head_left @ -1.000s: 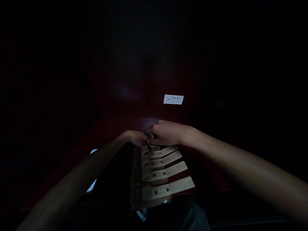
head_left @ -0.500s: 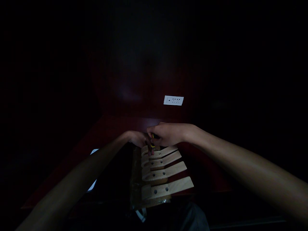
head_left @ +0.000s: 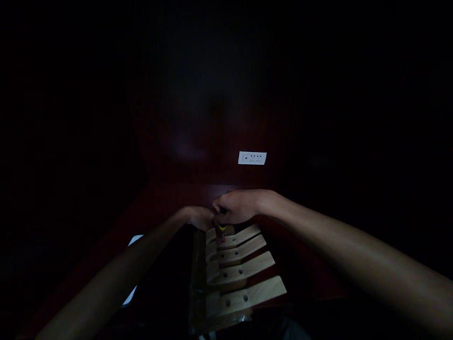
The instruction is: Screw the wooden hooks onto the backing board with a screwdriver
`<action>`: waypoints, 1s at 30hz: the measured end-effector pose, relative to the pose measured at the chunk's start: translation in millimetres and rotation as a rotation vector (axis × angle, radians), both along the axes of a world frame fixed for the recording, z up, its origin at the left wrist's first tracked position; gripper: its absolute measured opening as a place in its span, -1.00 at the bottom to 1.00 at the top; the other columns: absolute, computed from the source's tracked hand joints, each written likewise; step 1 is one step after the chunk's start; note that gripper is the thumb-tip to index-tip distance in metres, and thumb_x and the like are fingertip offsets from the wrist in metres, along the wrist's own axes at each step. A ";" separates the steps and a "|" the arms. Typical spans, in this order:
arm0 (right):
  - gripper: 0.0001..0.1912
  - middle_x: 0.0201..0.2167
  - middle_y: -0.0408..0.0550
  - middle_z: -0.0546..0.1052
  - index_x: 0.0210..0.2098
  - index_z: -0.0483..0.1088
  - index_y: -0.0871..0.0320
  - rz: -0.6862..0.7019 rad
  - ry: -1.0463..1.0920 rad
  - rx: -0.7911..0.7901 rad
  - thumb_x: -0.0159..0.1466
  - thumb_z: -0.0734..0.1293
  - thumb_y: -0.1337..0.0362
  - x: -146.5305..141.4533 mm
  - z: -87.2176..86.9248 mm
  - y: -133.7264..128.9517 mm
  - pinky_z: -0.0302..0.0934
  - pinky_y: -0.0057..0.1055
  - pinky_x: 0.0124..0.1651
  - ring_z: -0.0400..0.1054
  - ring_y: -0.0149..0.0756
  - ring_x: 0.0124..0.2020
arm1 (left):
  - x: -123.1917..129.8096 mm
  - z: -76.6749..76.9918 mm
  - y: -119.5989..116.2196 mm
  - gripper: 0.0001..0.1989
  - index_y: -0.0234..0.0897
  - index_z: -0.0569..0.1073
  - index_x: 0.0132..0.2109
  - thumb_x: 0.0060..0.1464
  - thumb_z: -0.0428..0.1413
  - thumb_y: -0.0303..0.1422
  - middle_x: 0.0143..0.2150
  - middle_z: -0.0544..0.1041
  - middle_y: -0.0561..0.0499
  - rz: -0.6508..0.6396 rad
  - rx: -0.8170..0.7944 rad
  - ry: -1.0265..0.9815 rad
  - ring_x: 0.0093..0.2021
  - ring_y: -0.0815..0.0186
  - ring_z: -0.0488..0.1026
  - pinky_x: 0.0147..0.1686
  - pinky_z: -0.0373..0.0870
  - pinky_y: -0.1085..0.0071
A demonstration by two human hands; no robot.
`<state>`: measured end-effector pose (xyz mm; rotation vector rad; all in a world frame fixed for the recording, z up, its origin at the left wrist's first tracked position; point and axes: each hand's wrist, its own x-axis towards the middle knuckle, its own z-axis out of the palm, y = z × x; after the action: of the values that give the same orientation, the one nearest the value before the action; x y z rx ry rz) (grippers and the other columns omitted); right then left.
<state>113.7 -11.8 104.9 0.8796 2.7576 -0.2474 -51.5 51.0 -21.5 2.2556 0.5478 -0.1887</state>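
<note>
We see the right hand point(head_left: 239, 206) clamped on a yellow-banded tool point(head_left: 222, 227), held near-upright, apparently to press onto the uppermost wooden hook point(head_left: 244, 235), lower centre of the frame; the left hand point(head_left: 201, 218), whose grip we cannot tell, presumably steadies it.

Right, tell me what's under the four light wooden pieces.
A brown, board-like base shows beside the left ends of the wooden pieces and along the near edge. What lies directly beneath them is covered and cannot be seen.
</note>
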 end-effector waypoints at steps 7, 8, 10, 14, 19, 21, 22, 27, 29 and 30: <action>-0.70 -0.35 -0.02 0.49 -0.20 0.40 0.21 -0.054 -0.041 0.008 0.18 0.23 0.15 -5.2 -0.3 -0.1 0.06 -0.46 -0.47 0.31 -0.35 -0.44 | -0.4 3.3 -2.5 -0.73 -0.28 0.54 -0.16 -0.02 0.19 -0.27 -0.23 0.58 0.06 0.047 -0.044 0.018 -0.17 0.27 0.46 -0.12 0.35 0.43; -0.69 -0.33 -0.03 0.49 -0.17 0.38 0.20 -0.065 -0.026 0.002 0.16 0.26 0.14 -4.3 0.7 -1.7 0.06 -0.46 -0.47 0.31 -0.35 -0.43 | -0.2 4.3 -2.6 -0.74 -0.27 0.54 -0.17 -0.02 0.19 -0.27 -0.23 0.58 0.06 0.051 -0.041 0.046 -0.16 0.27 0.46 -0.10 0.34 0.43; -0.65 -0.30 -0.06 0.48 -0.12 0.34 0.16 -0.085 0.000 -0.019 0.13 0.30 0.16 -1.9 3.3 -5.3 0.06 -0.48 -0.47 0.32 -0.36 -0.41 | 0.4 5.3 -1.9 -0.75 -0.25 0.55 -0.17 -0.02 0.19 -0.27 -0.22 0.58 0.08 0.053 -0.034 0.095 -0.12 0.26 0.45 -0.06 0.32 0.42; -0.73 -0.32 -0.07 0.49 -0.14 0.36 0.14 -0.025 -0.004 0.020 0.16 0.29 0.24 0.1 8.2 -11.0 0.09 -0.48 -0.42 0.34 -0.35 -0.38 | 2.2 3.5 0.7 -0.76 -0.26 0.55 -0.18 -0.03 0.20 -0.28 -0.21 0.58 0.08 0.030 -0.048 0.079 -0.09 0.25 0.44 -0.05 0.31 0.44; -0.68 -0.32 0.08 0.52 -0.13 0.42 0.28 -0.019 -0.073 0.091 0.25 0.21 0.20 -4.6 9.0 -15.2 0.13 -0.43 -0.39 0.39 -0.27 -0.34 | 3.7 4.7 -2.4 -0.74 -0.29 0.55 -0.22 -0.06 0.22 -0.24 -0.25 0.58 0.07 0.036 -0.096 0.037 -0.14 0.26 0.46 -0.08 0.34 0.42; -0.64 -0.31 0.12 0.52 -0.13 0.43 0.31 -0.046 -0.084 0.113 0.25 0.21 0.16 -6.1 9.6 -17.6 0.14 -0.42 -0.39 0.40 -0.26 -0.34 | 3.7 6.3 -3.7 -0.74 -0.29 0.55 -0.24 -0.08 0.23 -0.22 -0.26 0.58 0.06 0.037 -0.064 0.016 -0.11 0.24 0.44 -0.08 0.33 0.42; -0.63 -0.30 0.13 0.52 -0.13 0.42 0.31 -0.057 -0.092 0.116 0.24 0.22 0.14 -6.4 10.3 -18.9 0.15 -0.42 -0.39 0.40 -0.25 -0.34 | 3.7 6.8 -3.7 -0.74 -0.28 0.56 -0.25 -0.08 0.23 -0.22 -0.26 0.58 0.06 0.039 -0.050 0.015 -0.10 0.23 0.44 -0.07 0.33 0.41; -0.63 -0.27 0.06 0.51 -0.06 0.35 0.21 -0.063 -0.079 0.064 0.17 0.28 0.19 -3.7 12.4 -22.2 0.14 -0.44 -0.46 0.39 -0.27 -0.37 | 3.5 4.8 1.0 -0.76 -0.24 0.55 -0.19 -0.03 0.20 -0.25 -0.22 0.57 0.07 -0.008 -0.104 0.082 -0.08 0.24 0.44 -0.01 0.28 0.40; -0.70 -0.28 0.03 0.51 -0.10 0.36 0.21 -0.011 -0.031 0.071 0.19 0.24 0.24 -2.4 10.2 -20.3 0.12 -0.46 -0.48 0.38 -0.30 -0.39 | 3.7 4.7 1.3 -0.76 -0.24 0.55 -0.18 -0.03 0.20 -0.26 -0.19 0.57 0.07 -0.008 -0.102 0.080 -0.07 0.24 0.43 0.02 0.26 0.41; -0.73 -0.30 0.03 0.51 -0.13 0.37 0.21 0.014 -0.014 0.079 0.22 0.21 0.25 -2.1 8.5 -18.9 0.11 -0.46 -0.48 0.37 -0.31 -0.40 | 3.8 5.4 0.6 -0.76 -0.24 0.55 -0.18 -0.03 0.20 -0.27 -0.19 0.57 0.07 0.002 -0.093 0.073 -0.06 0.24 0.43 0.02 0.25 0.41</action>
<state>111.7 -30.8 113.4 0.8776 2.7764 -0.1296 -47.7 51.6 -16.1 2.1642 0.5682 -0.2911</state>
